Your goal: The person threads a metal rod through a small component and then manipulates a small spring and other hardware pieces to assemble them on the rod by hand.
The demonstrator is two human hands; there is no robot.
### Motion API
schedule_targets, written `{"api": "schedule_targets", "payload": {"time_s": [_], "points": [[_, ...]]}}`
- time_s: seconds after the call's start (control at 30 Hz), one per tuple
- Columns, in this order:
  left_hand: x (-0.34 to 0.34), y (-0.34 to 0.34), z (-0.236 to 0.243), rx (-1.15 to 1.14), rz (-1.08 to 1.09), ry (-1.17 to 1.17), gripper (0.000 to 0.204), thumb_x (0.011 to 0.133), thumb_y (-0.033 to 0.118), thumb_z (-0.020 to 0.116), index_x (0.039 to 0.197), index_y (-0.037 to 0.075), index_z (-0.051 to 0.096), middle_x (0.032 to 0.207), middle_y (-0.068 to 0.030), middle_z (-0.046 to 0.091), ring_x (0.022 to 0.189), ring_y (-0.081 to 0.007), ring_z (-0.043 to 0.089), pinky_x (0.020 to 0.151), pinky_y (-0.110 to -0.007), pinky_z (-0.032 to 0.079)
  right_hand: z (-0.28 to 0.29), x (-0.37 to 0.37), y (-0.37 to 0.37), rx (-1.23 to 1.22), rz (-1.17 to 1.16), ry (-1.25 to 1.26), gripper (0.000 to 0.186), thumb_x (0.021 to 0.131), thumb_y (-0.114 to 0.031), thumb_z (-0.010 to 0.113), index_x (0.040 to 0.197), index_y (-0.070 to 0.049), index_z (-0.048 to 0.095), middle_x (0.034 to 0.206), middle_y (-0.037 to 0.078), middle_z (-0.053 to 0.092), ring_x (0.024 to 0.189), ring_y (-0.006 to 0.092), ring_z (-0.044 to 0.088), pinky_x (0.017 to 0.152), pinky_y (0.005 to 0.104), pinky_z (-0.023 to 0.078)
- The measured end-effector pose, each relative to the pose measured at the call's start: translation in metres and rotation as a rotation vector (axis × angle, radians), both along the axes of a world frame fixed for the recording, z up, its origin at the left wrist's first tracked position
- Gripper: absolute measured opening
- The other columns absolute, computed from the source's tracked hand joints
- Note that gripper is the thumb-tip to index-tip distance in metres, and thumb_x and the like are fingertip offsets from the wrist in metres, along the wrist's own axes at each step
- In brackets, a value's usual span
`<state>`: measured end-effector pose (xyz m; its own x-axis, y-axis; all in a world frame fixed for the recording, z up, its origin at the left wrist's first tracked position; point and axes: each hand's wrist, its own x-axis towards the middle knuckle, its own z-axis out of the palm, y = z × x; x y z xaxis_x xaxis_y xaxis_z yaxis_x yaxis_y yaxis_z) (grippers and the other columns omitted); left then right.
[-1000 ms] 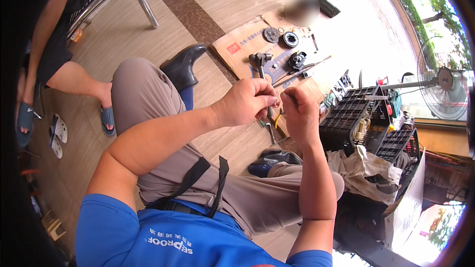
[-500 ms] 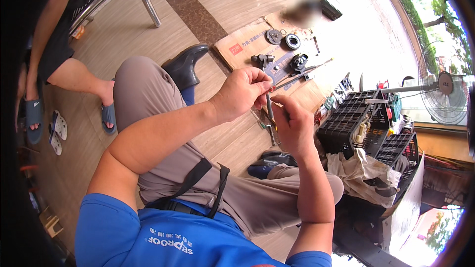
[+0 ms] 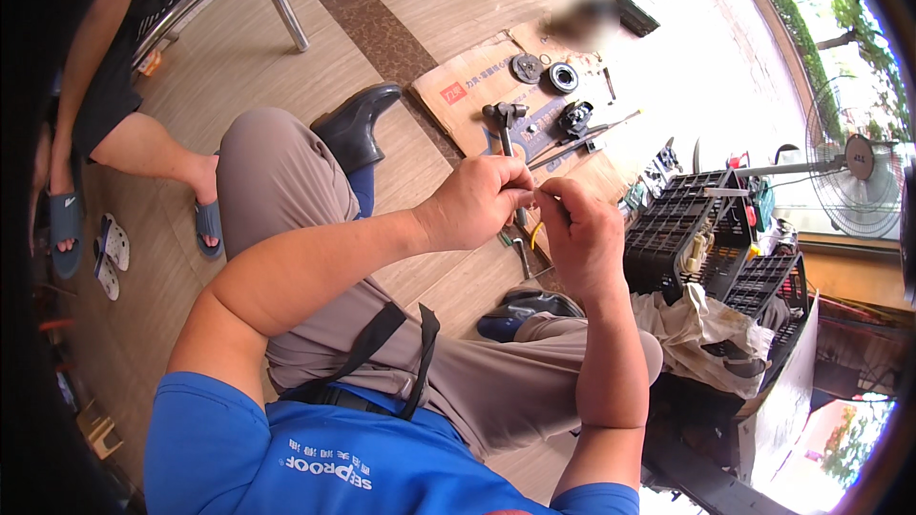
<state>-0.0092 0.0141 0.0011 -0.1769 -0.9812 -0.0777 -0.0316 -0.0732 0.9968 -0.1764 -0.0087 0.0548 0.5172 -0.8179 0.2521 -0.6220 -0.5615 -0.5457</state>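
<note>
While both hands have drawn in over the lap since a second ago | left hand [image 3: 482, 202] curled, fingertips pinched on a small part too tiny to identify | right hand [image 3: 582, 234] pinching the same part, touching the left | hammer [image 3: 506, 124] lies untouched on cardboard [image 3: 458, 100] beyond | fine fitting work seems underway.

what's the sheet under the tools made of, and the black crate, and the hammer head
Sheet: flattened corrugated cardboard by its matte brown face and fold creases. Black crate: probably moulded plastic, dull black with an open lattice. Hammer head: looks like steel, grey with a faint sheen, though too small to be sure.
</note>
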Motion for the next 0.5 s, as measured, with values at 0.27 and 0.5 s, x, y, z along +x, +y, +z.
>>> {"api": "schedule_targets", "payload": {"time_s": [0.27, 0.5], "points": [[0.001, 0.002, 0.005, 0.024, -0.033, 0.107, 0.006, 0.091, 0.003, 0.062, 0.089, -0.002, 0.063, 0.074, -0.0077, 0.064, 0.061, -0.0118, 0.06, 0.058, -0.028, 0.05, -0.006, -0.002, -0.008, 0.119, -0.116, -0.059, 0.006, 0.088, -0.011, 0.066, 0.089, -0.006, 0.067, 0.068, 0.014, 0.065, 0.061, 0.0271, 0.065, 0.057, 0.036, 0.049], [0.007, -0.003, 0.002, 0.14, -0.027, 0.319, 0.008, 0.096, 0.005, 0.057, 0.094, -0.001, 0.062, 0.074, -0.0023, 0.063, 0.06, -0.0074, 0.058, 0.055, -0.023, 0.047, -0.022, -0.008, -0.012, 0.311, -0.203, -0.201, 0.009, 0.091, -0.01, 0.065, 0.091, -0.001, 0.067, 0.062, 0.006, 0.059, 0.057, 0.0083, 0.051, 0.054, 0.0275, 0.043]]}}
